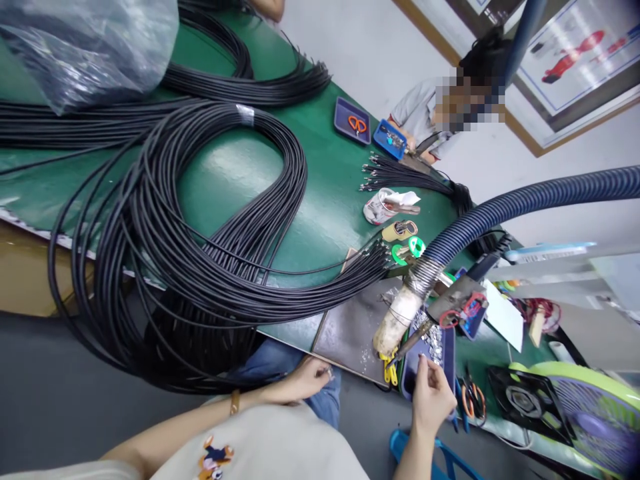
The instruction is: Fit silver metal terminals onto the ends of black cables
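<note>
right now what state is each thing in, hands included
bare left hand: fingers curled, over the lap; grip unclear
bare right hand: fingers bent, near the tray; grip unclear
blue-purple plastic tray: holding small metal parts
long black cables: coiled, partly hanging past the table edge
dark corrugated hose: bent
orange-handled scissors: lying down
clear plastic bag: crumpled
green-and-purple fan: cannot tell if running

Workshop: long green workbench (pixel 230 173), coiled black cables (pixel 295 160), ribbed hose (pixel 540 199), tray (pixel 448 350) of metal parts (pixel 431 340), co-worker (pixel 417 103) opposite.
</note>
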Available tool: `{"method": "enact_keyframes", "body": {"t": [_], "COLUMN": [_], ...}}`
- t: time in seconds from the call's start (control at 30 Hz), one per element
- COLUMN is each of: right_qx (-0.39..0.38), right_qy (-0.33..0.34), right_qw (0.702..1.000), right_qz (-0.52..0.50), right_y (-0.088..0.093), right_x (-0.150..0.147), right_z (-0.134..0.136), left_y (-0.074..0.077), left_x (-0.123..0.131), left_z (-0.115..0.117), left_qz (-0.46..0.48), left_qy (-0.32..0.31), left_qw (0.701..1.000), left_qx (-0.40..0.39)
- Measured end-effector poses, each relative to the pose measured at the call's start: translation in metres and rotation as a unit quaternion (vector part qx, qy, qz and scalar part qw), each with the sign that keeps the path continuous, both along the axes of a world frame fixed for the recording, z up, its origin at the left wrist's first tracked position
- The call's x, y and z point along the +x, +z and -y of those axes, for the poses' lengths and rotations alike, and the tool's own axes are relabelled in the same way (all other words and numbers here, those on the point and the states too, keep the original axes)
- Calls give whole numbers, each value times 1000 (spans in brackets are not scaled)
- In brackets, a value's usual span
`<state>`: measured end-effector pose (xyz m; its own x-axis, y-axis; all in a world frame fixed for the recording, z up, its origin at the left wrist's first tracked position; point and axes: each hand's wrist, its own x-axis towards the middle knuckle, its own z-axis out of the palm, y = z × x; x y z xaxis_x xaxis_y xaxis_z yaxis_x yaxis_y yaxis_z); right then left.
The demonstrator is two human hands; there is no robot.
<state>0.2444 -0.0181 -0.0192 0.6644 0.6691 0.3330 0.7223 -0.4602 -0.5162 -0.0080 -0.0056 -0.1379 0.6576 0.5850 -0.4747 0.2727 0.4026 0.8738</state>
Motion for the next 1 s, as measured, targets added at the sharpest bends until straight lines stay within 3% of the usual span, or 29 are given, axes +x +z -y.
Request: {"method": "enact_keyframes", "body": {"t": [0.17, 0.37, 0.5, 0.73, 1.0], "right_qx": [6, 9, 11, 14, 9], "right_qy": [20, 36, 39, 40, 39], "right_qw": [1000, 999, 999, 999, 999], "right_qz": [-1, 4, 10, 20, 27], "right_y": [-1, -1, -2, -2, 3], "right_x": [1, 2, 3, 1, -3], "right_z": [2, 3, 3, 2, 0], "left_y": [-5, -7, -1, 27, 28], "left_x": [4, 7, 2, -7, -10], "left_z": [-1, 1, 3, -3, -1], "left_qz": [-30, -30, -35, -49, -63], "left_qy": [-42, -53, -43, -8, -60], "left_qw": [998, 998, 998, 990, 974], "left_qx": [-41, -29, 17, 129, 209]}}
